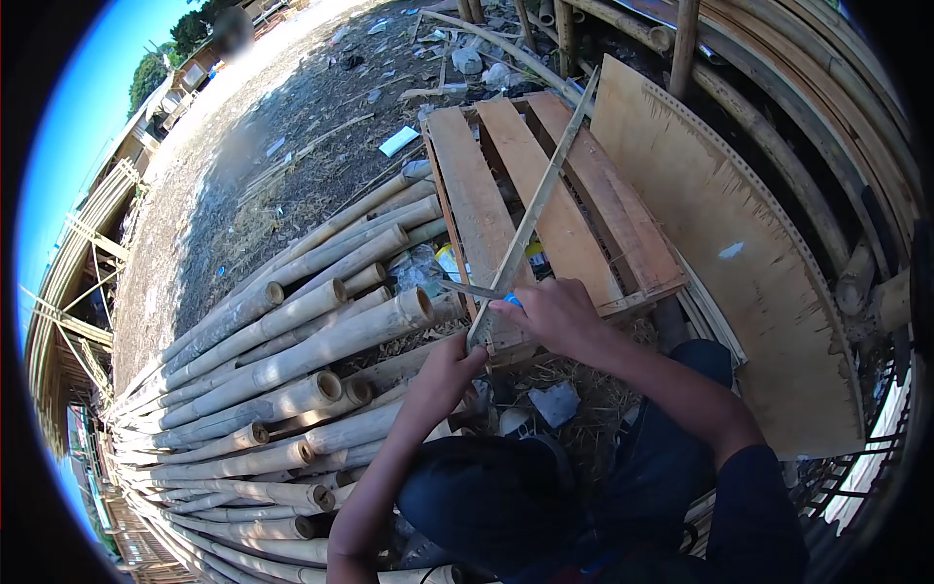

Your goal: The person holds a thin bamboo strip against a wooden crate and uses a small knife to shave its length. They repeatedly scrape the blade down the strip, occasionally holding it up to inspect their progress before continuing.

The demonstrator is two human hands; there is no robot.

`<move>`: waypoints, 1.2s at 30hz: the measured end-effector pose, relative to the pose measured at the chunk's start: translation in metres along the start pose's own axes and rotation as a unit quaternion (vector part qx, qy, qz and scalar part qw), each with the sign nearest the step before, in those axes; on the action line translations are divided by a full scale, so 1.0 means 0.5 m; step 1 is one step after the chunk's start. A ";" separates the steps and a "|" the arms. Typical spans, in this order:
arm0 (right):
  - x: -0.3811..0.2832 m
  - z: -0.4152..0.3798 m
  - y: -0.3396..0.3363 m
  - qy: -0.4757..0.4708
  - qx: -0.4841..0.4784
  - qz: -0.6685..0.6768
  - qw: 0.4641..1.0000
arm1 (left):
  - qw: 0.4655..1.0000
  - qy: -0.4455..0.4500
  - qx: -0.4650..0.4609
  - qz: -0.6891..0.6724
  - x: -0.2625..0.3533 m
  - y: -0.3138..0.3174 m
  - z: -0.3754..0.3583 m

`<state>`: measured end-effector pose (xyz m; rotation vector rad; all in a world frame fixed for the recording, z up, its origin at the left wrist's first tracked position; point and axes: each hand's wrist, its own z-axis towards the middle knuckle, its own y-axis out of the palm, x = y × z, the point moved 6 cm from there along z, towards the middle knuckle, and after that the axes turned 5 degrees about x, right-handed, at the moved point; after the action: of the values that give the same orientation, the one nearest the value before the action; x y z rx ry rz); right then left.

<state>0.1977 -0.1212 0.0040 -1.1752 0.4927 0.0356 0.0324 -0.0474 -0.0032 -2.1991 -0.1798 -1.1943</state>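
A long, thin bamboo strip (535, 206) slants up and away across a slatted wooden pallet (530, 180). Its near end is in my left hand (448, 375), whose fingers are closed round it. Just to the right, my right hand (556, 316) grips the blue handle (512, 300) of a knife. The knife's blade (471, 289) points left and crosses the strip a little above my left hand. Where the blade meets the strip, I cannot tell if it cuts in.
Many bamboo poles (360, 331) lie stacked on the left, their cut ends towards me. A large plywood sheet (720, 263) leans right of the pallet. More poles (778, 146) stand behind it. Litter (399, 141) and a grey stone-like piece (555, 402) lie on the ground.
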 end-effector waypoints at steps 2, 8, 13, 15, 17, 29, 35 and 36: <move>0.031 0.009 -0.005 0.033 0.008 0.010 0.999 | 0.998 0.018 0.017 0.054 0.006 0.000 -0.005; 0.006 -0.005 -0.005 0.019 0.002 0.057 0.998 | 0.989 0.069 0.052 0.116 0.032 -0.007 -0.013; 0.071 0.023 -0.021 0.056 0.029 0.043 0.997 | 0.970 0.118 0.088 0.195 0.039 -0.008 -0.036; 0.105 0.039 -0.037 0.091 0.024 0.047 0.994 | 0.968 0.129 0.096 0.194 0.047 -0.015 -0.035; 0.047 0.014 -0.034 0.087 -0.010 0.054 0.995 | 0.967 0.139 0.103 0.187 0.052 -0.012 -0.029; -0.007 -0.014 -0.073 0.055 -0.015 0.053 0.997 | 0.866 0.193 0.215 0.408 0.082 -0.009 -0.038; 0.041 -0.039 -0.144 0.144 -0.051 -0.024 0.988 | 0.870 0.181 0.240 0.391 0.069 -0.030 -0.036; 0.046 -0.046 -0.147 0.122 -0.088 -0.050 0.987 | 0.877 0.178 0.236 0.379 0.067 -0.033 -0.034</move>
<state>0.2308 -0.1760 0.0528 -1.3851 0.6548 -0.1558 0.0335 -0.0499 0.0378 -1.3670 0.4632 -0.9324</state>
